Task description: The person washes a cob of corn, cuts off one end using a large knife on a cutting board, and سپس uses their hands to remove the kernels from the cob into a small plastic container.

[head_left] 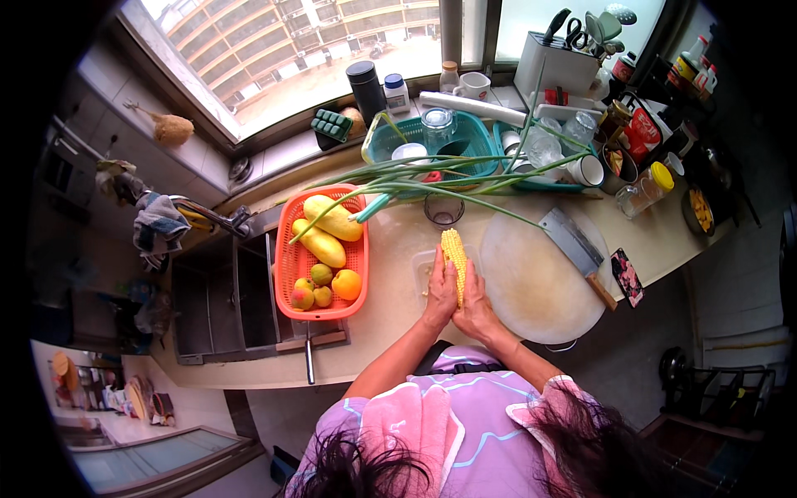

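Observation:
A yellow ear of corn (452, 249) stands tilted between my hands, its top pointing away from me. My left hand (442, 297) is closed on its lower left side and my right hand (473, 305) on its right side. Under them is a translucent plastic container (423, 268) with small pale bits in it. A small dark glass bowl (443, 214) sits just beyond the corn. To the right lies a round board (531, 295) with a cleaver (571, 242) on it. To the left an orange basket (290, 266) holds yellow oblong produce and several round fruits.
Long green stalks (390, 174) lie across a teal dish rack (481, 124). A steel sink (207, 299) is at the left. A jar with a yellow lid (643, 195), a pink patterned object (628, 275) and a pan (699, 212) are at the right. A knife block (552, 65) stands by the window.

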Available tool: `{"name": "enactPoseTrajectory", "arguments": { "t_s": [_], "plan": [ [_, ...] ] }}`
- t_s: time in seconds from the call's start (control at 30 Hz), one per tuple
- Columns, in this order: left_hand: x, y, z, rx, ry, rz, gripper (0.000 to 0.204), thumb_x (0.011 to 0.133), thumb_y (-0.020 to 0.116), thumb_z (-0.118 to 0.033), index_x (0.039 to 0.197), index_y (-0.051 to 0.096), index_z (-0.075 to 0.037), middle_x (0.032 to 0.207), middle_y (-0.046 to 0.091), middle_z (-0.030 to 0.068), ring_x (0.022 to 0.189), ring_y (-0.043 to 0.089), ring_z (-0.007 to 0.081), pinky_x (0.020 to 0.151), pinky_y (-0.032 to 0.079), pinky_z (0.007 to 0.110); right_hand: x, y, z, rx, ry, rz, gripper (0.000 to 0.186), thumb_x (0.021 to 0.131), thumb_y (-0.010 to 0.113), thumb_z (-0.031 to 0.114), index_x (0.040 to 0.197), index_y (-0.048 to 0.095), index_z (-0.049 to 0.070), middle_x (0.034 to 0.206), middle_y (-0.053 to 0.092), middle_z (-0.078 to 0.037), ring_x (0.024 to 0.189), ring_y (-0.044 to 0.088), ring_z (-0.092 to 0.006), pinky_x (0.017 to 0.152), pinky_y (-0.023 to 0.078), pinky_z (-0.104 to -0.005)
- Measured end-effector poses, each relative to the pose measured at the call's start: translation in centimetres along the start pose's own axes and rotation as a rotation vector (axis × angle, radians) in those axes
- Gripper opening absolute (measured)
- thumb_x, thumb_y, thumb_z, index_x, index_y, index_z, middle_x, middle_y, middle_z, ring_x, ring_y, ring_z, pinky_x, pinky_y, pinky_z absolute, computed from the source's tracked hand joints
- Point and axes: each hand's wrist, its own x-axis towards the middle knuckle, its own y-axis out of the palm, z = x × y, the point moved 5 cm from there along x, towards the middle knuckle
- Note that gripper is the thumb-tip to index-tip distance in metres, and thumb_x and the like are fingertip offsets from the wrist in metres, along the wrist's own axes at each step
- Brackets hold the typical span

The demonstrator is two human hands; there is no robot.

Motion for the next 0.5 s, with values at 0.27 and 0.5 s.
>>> {"name": "enactPoseTrajectory", "arguments": {
  "t_s": [0.27,0.5],
  "plan": [
    [0.5,-1.1,1.5,0.115,0.089,-0.002,0.049,0.099,0.035,-0.015,0.144,0.026,0.002,0.139,0.042,0.0195,0.124,0.047,0.025,0.101,0.038,0.031,-0.5,-0.2,0.8,0.016,0.014,-0.014,0.088,0.073,0.058,0.0,0.142,0.004,-0.007,0.124,0.038,-0.033,0.113,0.04,-0.0477,0.097,0.039,-0.0477],
    [-0.6,0.0,-1.4,-0.364,-0.171,0.003,0.051,0.096,0.032,-0.007,0.146,0.024,-0.004,0.134,0.046,0.0119,0.108,0.054,0.0171,0.092,0.045,0.028,-0.5,-0.7,0.5,0.052,0.136,-0.059,0.083,0.076,0.058,0.003,0.144,0.011,-0.002,0.124,0.038,-0.029,0.113,0.043,-0.0459,0.095,0.041,-0.0468]
  ]
}}
